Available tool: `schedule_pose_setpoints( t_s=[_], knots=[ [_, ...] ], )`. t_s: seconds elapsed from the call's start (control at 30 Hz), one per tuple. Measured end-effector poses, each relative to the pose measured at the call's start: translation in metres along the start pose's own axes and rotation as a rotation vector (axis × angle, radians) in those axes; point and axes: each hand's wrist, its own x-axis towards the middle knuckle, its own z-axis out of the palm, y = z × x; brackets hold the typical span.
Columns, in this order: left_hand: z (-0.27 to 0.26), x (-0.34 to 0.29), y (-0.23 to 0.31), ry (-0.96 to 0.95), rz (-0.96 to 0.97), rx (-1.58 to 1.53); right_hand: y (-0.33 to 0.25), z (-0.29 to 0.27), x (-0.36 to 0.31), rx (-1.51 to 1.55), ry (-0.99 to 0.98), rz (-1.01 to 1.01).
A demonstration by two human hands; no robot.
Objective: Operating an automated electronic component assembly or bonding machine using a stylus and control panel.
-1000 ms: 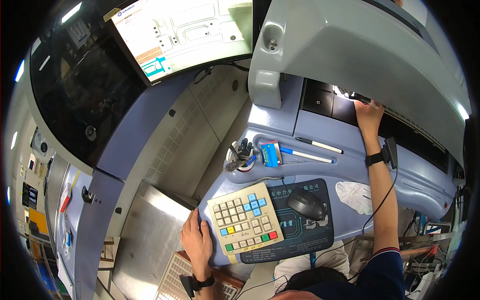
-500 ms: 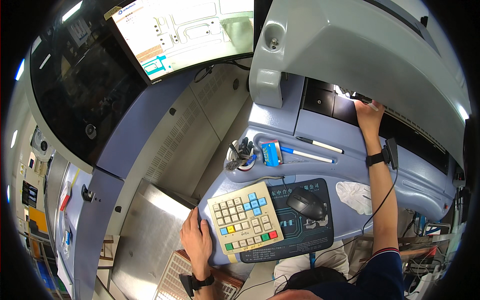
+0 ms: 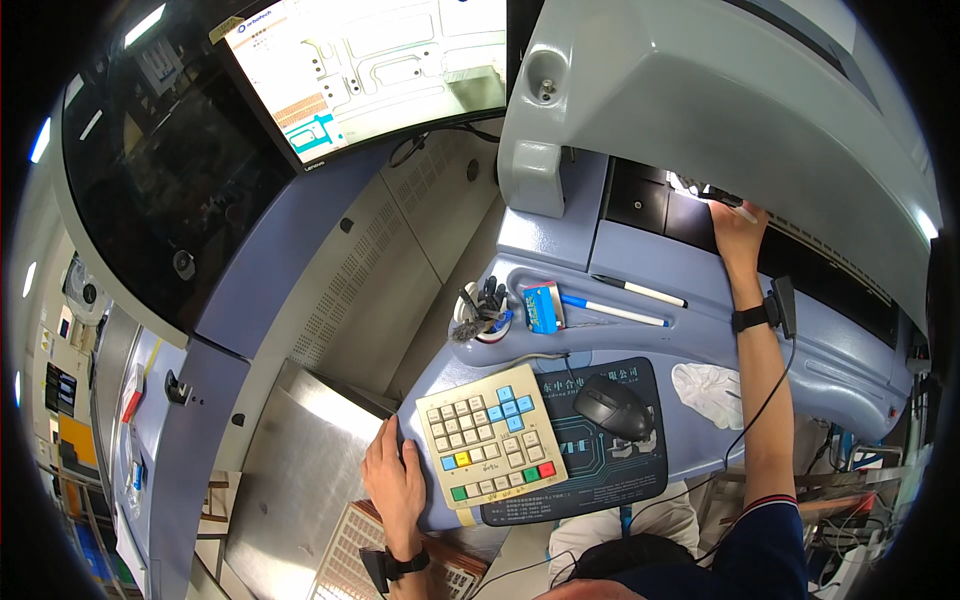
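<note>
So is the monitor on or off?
On. The monitor shows a lit, pale diagram with coloured blocks, while the dark panel beside it only reflects the room.

left hand (image 3: 395, 487): lies flat at the edge of the blue desk (image 3: 640, 270), just beside the keypad's 9 o'clock side
right hand (image 3: 737, 222): reaches up at 1 o'clock into the dark gap under the grey machine cover (image 3: 720, 90); what the fingers hold is too small to tell
keypad (image 3: 487, 444): cream, with blue, yellow, green and red keys
mouse (image 3: 612, 408): black, on the dark mat (image 3: 600, 450), at 3 o'clock from the keypad
white cloth (image 3: 708, 390): at 3 o'clock from the mouse
pens (image 3: 625, 300): two, lying at 12 o'clock from the mouse
screen (image 3: 380, 60): lit, at 11 o'clock
</note>
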Motion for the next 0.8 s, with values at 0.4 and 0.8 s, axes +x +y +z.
schedule_pose_setpoints(
  t_s=[0.4,0.8],
  knots=[
    [0.0,0.0,0.0,0.006,0.011,0.002,-0.012,0.0,0.005,-0.005,0.071,-0.048],
    [-0.001,0.0,0.002,-0.006,-0.002,0.012,0.008,0.0,-0.001,-0.053,-0.062,0.095]
  ],
)
